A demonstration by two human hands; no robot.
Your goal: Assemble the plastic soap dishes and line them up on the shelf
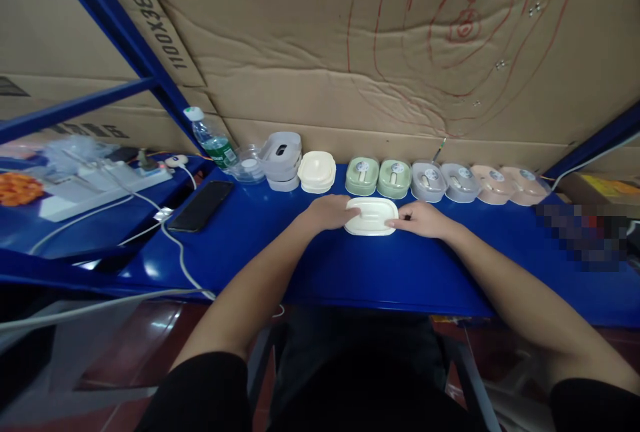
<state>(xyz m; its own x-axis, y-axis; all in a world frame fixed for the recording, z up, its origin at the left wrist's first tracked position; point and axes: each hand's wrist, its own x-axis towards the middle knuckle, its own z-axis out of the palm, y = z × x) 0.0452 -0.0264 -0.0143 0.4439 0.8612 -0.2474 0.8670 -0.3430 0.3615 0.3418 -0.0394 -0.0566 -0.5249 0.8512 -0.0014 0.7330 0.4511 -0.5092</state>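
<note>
Between my two hands is a cream plastic lid-like piece (373,219) with rounded corners and a raised middle, just above or on the blue table. My left hand (331,212) grips its left end, thumb on top. My right hand (423,220) pinches the right end, the thumb lying over the rim. Behind it stand two green lidded boxes (362,177). To their left sits a stack of cream pieces (317,172) of a similar shape. Whether the held piece touches the table I cannot tell.
Grey lidded boxes (429,182) and pink ones (496,185) continue the row rightwards. At the left are stacked grey containers (283,162), clear plastic cups (250,165), a water bottle (217,145) and a black phone (201,206). A white cable (183,259) crosses the table's left edge. Cardboard (300,52) walls the back.
</note>
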